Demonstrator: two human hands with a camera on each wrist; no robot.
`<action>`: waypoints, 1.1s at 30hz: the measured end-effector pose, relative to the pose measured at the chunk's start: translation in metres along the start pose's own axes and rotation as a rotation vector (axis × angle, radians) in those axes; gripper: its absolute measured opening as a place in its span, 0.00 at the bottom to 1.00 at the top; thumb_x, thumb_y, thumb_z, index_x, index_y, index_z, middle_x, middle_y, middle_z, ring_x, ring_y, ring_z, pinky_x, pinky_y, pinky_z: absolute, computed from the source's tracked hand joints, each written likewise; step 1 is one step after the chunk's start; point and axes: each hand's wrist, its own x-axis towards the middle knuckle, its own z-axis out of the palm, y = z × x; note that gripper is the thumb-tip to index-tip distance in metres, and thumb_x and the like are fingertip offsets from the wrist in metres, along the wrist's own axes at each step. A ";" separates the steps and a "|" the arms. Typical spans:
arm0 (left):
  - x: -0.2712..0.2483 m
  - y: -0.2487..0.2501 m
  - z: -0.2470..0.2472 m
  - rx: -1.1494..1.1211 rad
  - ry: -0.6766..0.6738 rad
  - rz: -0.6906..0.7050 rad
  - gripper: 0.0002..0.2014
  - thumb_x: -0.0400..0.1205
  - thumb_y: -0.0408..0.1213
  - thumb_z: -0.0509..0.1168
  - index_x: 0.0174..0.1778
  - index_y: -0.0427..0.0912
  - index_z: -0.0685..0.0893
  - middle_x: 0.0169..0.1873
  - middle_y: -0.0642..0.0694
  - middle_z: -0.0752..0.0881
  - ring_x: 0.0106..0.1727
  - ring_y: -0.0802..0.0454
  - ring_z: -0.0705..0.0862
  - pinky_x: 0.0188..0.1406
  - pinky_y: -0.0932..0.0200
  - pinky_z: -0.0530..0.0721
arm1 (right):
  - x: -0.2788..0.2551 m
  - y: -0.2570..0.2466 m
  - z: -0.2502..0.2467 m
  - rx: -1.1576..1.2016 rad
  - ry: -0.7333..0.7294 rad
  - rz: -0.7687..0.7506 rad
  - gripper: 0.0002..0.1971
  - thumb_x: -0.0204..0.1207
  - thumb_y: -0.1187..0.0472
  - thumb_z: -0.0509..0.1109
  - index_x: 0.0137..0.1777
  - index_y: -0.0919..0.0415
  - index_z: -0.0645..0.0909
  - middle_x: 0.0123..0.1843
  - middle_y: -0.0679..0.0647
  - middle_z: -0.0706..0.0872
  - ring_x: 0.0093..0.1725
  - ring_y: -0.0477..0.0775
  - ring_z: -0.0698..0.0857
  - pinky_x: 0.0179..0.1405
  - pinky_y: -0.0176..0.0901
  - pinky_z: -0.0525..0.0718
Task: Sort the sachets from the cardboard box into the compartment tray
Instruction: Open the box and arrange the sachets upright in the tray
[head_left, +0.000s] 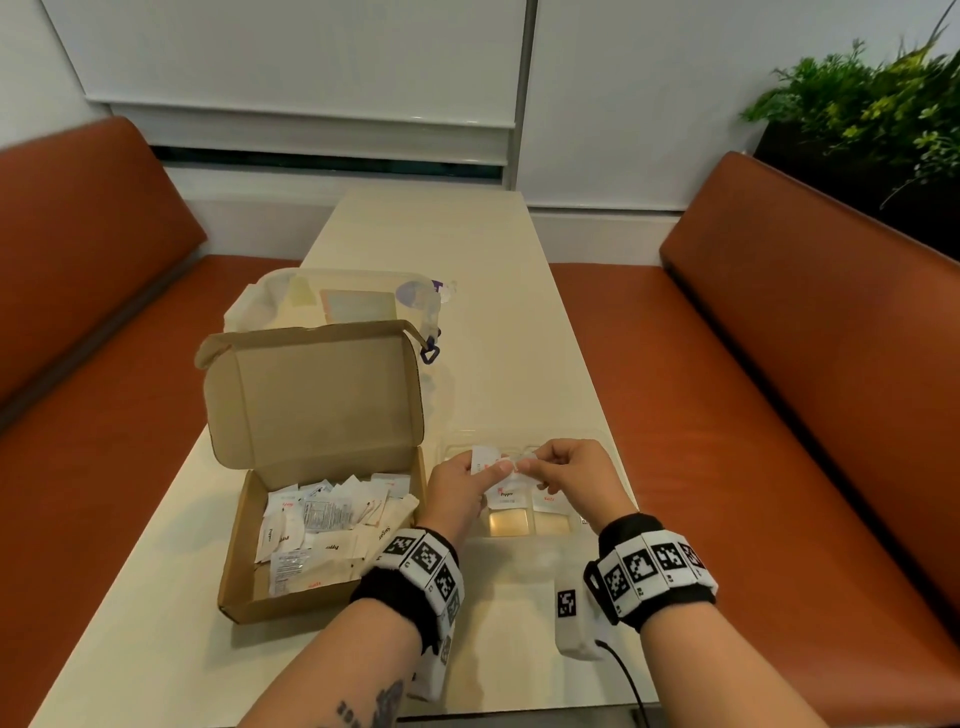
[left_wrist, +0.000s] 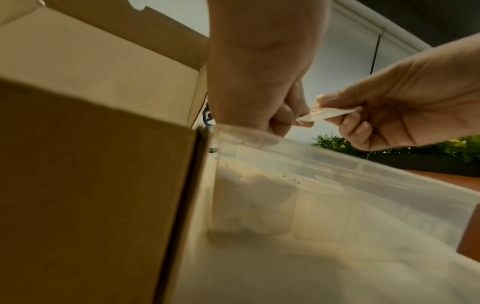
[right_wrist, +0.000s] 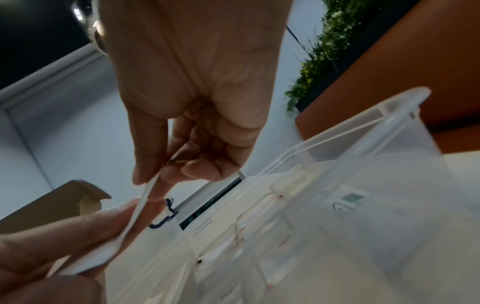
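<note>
Nearest you, left, the cardboard box sits open with loose sachets inside. Right of it lies the compartment tray. Above the tray your left hand and right hand both pinch one white sachet between them. Beyond the box stands a clear lidded container.
</note>
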 end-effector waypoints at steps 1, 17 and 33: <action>0.000 0.001 0.001 -0.017 -0.013 0.002 0.03 0.77 0.35 0.73 0.44 0.41 0.87 0.20 0.56 0.82 0.14 0.63 0.70 0.13 0.71 0.66 | 0.000 0.000 -0.002 0.012 0.012 -0.003 0.08 0.70 0.60 0.78 0.33 0.60 0.85 0.29 0.50 0.85 0.27 0.42 0.79 0.29 0.32 0.79; -0.004 0.000 -0.001 -0.086 0.022 -0.046 0.12 0.87 0.43 0.58 0.47 0.43 0.86 0.42 0.46 0.91 0.14 0.59 0.67 0.13 0.69 0.66 | -0.001 0.036 -0.009 -0.352 0.163 0.160 0.11 0.69 0.67 0.77 0.29 0.60 0.80 0.25 0.50 0.83 0.25 0.43 0.79 0.27 0.31 0.76; -0.011 -0.001 -0.001 -0.001 -0.010 -0.016 0.12 0.87 0.44 0.58 0.47 0.47 0.86 0.43 0.49 0.92 0.17 0.56 0.71 0.18 0.65 0.69 | 0.010 0.046 0.004 -0.695 0.095 0.055 0.12 0.70 0.70 0.70 0.36 0.58 0.68 0.36 0.52 0.77 0.34 0.50 0.73 0.27 0.33 0.66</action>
